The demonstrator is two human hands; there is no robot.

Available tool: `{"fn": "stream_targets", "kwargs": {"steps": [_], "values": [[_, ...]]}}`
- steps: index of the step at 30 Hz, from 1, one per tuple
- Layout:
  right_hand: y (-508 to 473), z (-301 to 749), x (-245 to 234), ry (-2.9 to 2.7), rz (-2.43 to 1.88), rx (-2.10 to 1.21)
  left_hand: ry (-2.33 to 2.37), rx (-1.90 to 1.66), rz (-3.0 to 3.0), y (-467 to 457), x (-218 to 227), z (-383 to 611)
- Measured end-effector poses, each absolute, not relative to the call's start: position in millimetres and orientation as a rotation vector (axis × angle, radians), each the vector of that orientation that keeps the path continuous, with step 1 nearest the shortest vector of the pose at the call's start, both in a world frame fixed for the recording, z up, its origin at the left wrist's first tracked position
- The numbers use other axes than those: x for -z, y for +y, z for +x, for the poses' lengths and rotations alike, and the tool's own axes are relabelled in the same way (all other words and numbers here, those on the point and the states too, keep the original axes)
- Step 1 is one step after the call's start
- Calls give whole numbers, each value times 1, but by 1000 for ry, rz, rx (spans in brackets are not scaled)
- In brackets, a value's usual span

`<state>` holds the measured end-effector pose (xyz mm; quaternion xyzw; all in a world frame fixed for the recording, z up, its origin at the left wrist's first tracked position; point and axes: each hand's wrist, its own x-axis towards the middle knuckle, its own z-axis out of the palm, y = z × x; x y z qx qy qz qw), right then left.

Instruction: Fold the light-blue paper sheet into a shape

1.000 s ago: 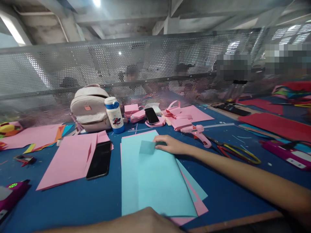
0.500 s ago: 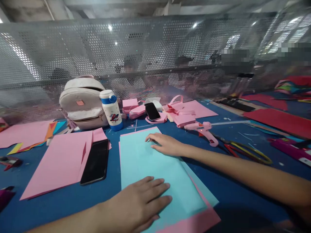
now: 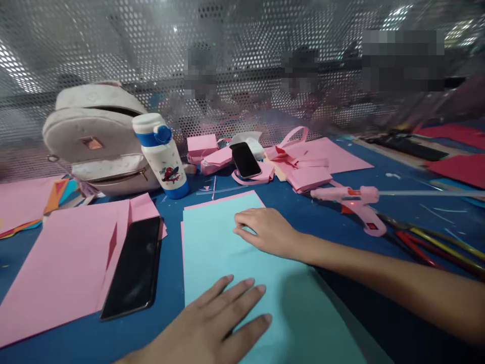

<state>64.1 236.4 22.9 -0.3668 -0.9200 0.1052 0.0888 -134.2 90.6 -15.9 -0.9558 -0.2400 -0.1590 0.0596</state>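
A light blue sheet of paper (image 3: 212, 242) lies in front of me, with the edge of a pink sheet (image 3: 223, 199) showing beneath it. My left hand (image 3: 212, 318) is spread palm down on the near part of the blue sheet, fingers apart. Farther up the same sheet rests my right hand (image 3: 271, 232), its fingers curled and the thumb tip close to the index finger. Nothing shows between those fingers. To the right of it lies a pink hot glue gun (image 3: 352, 199) with a clear glue stick in its back.
A black phone (image 3: 132, 268) overlaps folded pink paper (image 3: 76, 258) on the left. Behind stand a white backpack (image 3: 98, 144) and a bottle (image 3: 162, 156). Another phone (image 3: 246, 161) leans among pink paper pieces (image 3: 308, 177). Scissors (image 3: 424, 242) lie right, below a perforated metal screen (image 3: 250, 55).
The view has tilted down and come closer. My right hand's fingers have curled in tighter. The raised, curved right side of the blue sheet now looks flatter, and my left hand's fingers are spread wider.
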Motion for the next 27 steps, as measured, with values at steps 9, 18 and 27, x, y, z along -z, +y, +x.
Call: {"fn": "stream_targets", "kwargs": {"steps": [9, 18, 27], "values": [[246, 67, -24, -2801, -1064, -379, -752, 437, -2838, 104, 2, -135], [247, 67, -25, -2811, -1083, -386, -713, 327, -2772, 106, -1, -133], [246, 66, -21, -2799, -1066, -342, -759, 415, -2765, 103, 6, -134]]}}
